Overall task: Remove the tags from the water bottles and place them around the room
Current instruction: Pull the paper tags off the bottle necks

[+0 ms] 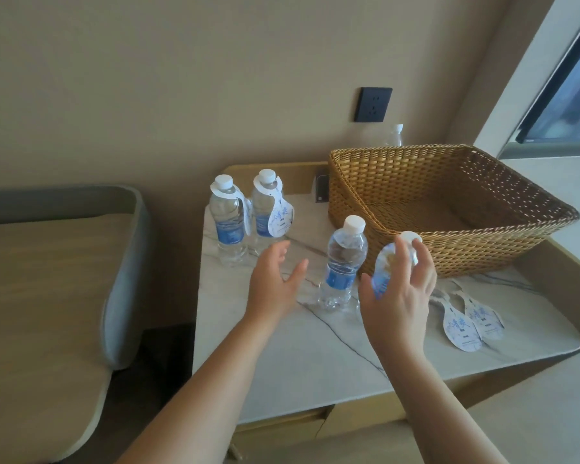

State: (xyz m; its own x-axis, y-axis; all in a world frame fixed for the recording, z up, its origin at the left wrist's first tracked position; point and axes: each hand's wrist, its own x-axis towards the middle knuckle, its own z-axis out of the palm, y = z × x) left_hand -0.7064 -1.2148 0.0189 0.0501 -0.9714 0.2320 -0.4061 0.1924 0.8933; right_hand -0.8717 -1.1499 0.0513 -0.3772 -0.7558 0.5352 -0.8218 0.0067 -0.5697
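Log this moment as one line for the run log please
right hand holds removed tag | left hand open beside untagged bottle | two tagged bottles behind | two tags on table

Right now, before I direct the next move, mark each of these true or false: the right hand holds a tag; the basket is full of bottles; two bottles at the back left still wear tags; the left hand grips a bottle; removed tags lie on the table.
1. The right hand holds a tag. True.
2. The basket is full of bottles. False: no bottles show inside it.
3. The two back-left bottles wear tags. True.
4. The left hand grips a bottle. False: it is open, holding nothing.
5. Removed tags lie on the table. True.
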